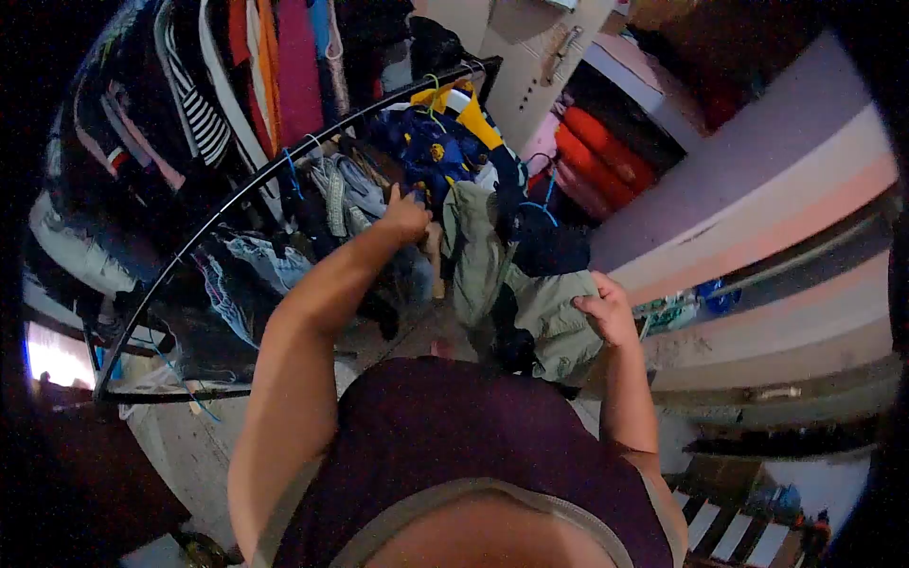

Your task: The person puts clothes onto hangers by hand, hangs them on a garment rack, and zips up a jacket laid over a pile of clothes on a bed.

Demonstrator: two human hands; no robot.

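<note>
My right hand (611, 312) is closed on the edge of an olive-green garment (559, 308) with dark parts, pulling it out to the right. The garment's other olive section (473, 251) hangs to the left of it; whether it is trousers or a jacket I cannot tell. Among the hanging clothes, my left hand (409, 218) has a finger stretched up and apart from the others, against dark fabric. Just beyond it hangs a navy garment (440, 156) with yellow marks. Grey clothes (350, 189) hang to the left of that hand.
A black rack rail (227, 204) curves across the left, with many garments behind it. A blue hanger (544, 204) and a green hanger (434, 95) show near the olive garment. Red folded fabric (601, 151) lies on a shelf. Pale boards (748, 208) stand at right.
</note>
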